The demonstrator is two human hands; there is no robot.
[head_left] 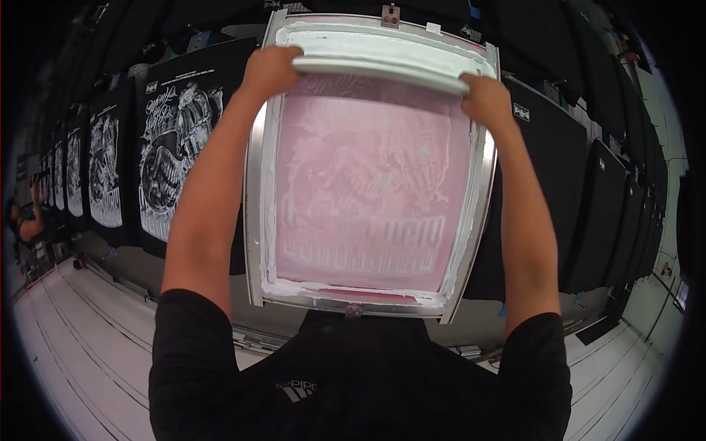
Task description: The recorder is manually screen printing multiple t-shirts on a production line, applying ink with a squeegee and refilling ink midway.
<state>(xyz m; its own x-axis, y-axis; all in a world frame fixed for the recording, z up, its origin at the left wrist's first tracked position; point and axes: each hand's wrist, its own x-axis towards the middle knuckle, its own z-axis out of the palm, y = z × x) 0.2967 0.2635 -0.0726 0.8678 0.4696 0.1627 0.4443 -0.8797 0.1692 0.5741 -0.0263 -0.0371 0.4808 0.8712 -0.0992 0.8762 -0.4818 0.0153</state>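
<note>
Both my arms reach forward over a screen printing frame [260, 184] with a pink mesh [353, 154] that carries a skeletal design. Across the far part of the mesh lies a long pale squeegee [379, 73]. My left hand [272, 72] is closed around its left end, and my right hand [487, 101] grips the right end. White ink [346, 45] is pooled beyond the squeegee. More of it is smeared along the frame's inner borders. My fingers are partly hidden behind the squeegee's ends.
Black shirts [180, 132] with white skeletal prints hang in a row on the left. Plain black shirts [548, 169] line the right. A metal clamp [390, 15] stands at the frame's far edge. Another person [31, 220] is at the far left, above a pale floor [81, 331].
</note>
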